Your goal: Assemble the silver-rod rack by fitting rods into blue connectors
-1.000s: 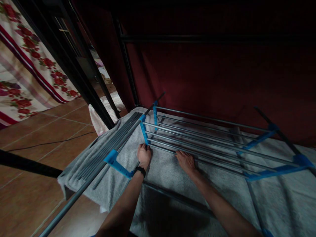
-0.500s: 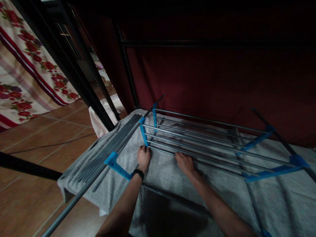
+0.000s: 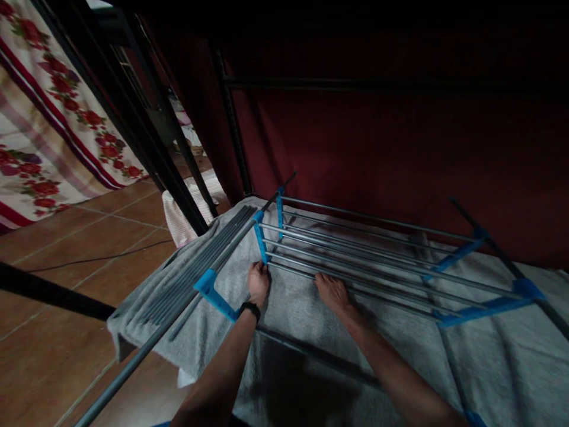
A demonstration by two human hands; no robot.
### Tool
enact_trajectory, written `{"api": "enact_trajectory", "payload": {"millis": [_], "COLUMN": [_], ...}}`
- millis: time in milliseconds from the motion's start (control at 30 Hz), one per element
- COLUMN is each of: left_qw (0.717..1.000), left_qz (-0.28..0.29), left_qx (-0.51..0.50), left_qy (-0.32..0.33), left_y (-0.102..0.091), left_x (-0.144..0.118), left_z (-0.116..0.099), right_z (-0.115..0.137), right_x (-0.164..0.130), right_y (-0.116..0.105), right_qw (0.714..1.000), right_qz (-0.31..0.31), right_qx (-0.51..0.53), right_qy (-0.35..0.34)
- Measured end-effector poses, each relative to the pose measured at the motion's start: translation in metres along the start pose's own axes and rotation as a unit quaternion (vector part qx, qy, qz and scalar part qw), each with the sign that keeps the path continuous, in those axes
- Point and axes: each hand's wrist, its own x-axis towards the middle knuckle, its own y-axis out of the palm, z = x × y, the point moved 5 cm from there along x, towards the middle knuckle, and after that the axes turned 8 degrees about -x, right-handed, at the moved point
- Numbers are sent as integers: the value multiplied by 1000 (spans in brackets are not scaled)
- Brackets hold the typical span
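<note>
A rack of grey metal tubes (image 3: 377,262) with blue plastic brackets lies across a grey towel-like cloth. My left hand (image 3: 258,281), with a dark band at its wrist, is closed at the lower end of the left blue bracket (image 3: 261,242), where the front tube meets it. Farther right, my right hand (image 3: 333,292) has its fingers wrapped over that front tube (image 3: 291,270). Another blue bracket (image 3: 216,296) sticks out from a long side pole (image 3: 146,349) left of my left wrist. On the right, a blue bracket (image 3: 489,309) joins the other tube ends.
Several loose grey tubes (image 3: 202,261) lie side by side on the cloth (image 3: 306,373) at left. Dark metal posts (image 3: 178,196) stand at the left, and a dark red sheet (image 3: 377,154) hangs behind. A cable (image 3: 102,258) runs over the tiled floor (image 3: 80,284).
The camera view has shifted slightly. The rack's right end appears a little farther left, while both hands keep nearly the same places on the rack.
</note>
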Motion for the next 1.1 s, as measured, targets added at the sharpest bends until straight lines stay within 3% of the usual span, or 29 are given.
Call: {"api": "enact_trajectory", "payload": {"millis": [567,933,1100], "left_qw": [999,998,997], "left_qz": [-4,0,7], "left_qx": [34,69,75], "left_qy": [0,10,7], "left_y": [6,3,1], "left_x": [-1,-5,-3], "left_z": [6,2,-2], "right_z": [-2,4,3], "right_x": [5,1,3], "right_y": [-7,-6,-2], "right_qw": [998,998,999], "right_qz": [57,62,37], "right_qx": [19,13,16], "right_qy": [-34,-15,-22]}}
